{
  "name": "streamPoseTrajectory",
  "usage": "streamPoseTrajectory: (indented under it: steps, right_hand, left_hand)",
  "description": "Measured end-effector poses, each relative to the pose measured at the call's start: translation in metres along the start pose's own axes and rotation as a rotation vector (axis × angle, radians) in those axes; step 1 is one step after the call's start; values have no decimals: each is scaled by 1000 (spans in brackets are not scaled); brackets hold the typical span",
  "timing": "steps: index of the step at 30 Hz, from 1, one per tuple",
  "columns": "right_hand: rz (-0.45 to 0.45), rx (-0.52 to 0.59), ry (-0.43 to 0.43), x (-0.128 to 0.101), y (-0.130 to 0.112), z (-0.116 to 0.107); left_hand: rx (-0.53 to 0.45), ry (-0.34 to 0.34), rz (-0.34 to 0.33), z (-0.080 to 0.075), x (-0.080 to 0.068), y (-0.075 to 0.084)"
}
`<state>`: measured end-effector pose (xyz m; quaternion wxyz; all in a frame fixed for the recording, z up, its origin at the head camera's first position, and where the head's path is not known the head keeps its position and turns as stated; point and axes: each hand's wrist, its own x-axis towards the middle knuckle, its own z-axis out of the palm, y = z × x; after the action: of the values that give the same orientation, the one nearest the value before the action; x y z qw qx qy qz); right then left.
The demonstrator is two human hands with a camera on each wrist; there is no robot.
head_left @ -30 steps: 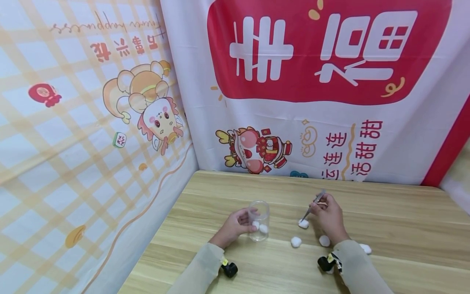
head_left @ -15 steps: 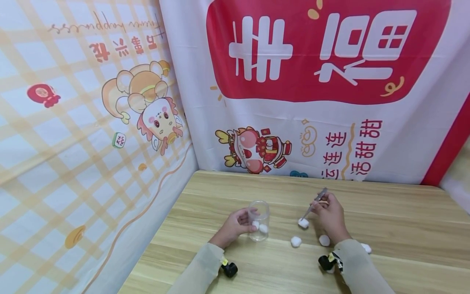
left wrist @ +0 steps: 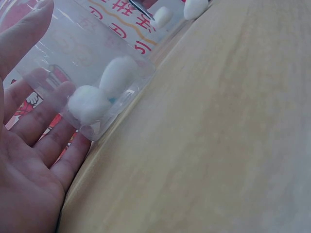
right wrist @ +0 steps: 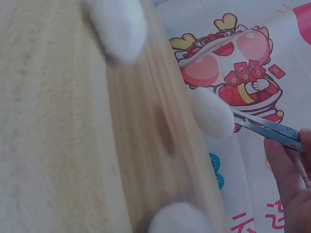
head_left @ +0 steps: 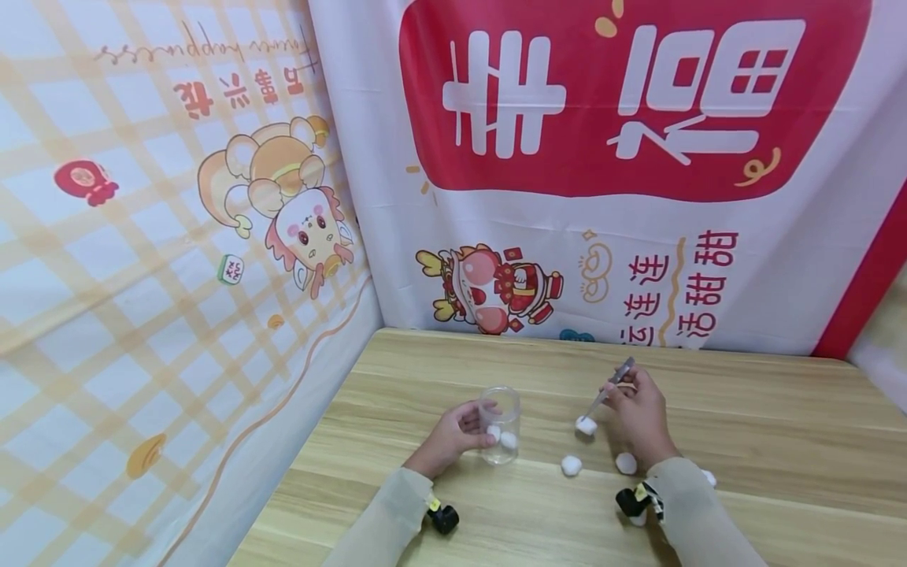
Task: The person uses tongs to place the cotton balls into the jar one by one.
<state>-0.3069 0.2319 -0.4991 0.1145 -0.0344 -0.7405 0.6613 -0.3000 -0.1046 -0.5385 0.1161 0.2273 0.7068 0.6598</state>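
My left hand (head_left: 448, 442) holds a clear plastic jar (head_left: 500, 411) upright on the table, thumb on the near side and fingers around the far side. Two white cotton balls (left wrist: 90, 104) lie at its bottom. To the right, my right hand (head_left: 643, 421) pinches metal tweezers (head_left: 615, 383) between thumb and fingers. Their tips grip a cotton ball (right wrist: 214, 114), which hangs just over the wood with its shadow on the table below, in the right wrist view. A loose cotton ball (head_left: 571, 465) lies between the jar and my right hand.
More cotton balls lie on the wooden table (head_left: 538, 520): one (head_left: 627, 464) by my right hand, one (head_left: 709, 478) beyond the right sleeve, and one (head_left: 638, 519) under the wrist camera. Printed cloth (head_left: 368, 157) hangs behind the table and along its left side.
The tweezers with the cotton ball have risen slightly, and my right hand has shifted a little up and right. The left hand and jar have stayed put.
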Motion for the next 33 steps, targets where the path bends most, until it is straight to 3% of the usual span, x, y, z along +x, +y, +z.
streamPoseTrajectory:
  steps: [23, 33]
  right_hand:
    - [-35, 53, -22, 3, -13, -3]
    - [-7, 68, -5, 4, -19, -1]
  left_hand:
    - [-14, -7, 8, 0, 0, -1]
    - [-11, -7, 21, 0, -1, -1]
